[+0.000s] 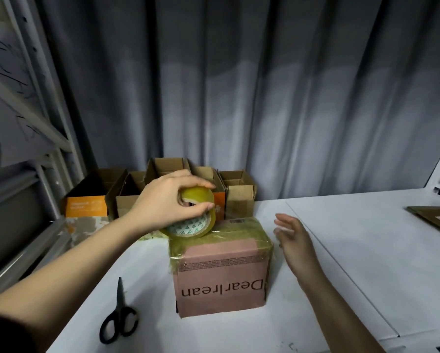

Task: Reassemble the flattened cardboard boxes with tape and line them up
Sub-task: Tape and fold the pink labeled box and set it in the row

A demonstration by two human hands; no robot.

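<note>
Gripping the tape roll (192, 215), the left hand (163, 202) curls round it above the pink box's (220, 271) far left corner on the white table (341, 250). Right hand (294, 238) hovers beside the box, fingers relaxed. Scissors (119, 317) lie front-left.

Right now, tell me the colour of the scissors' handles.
Black, seen in the head view: the scissors lie closed on the table.

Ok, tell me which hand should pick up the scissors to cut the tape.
Probably the right hand: it is open and free, though the scissors lie on the left. The left hand grips the tape roll.
</note>
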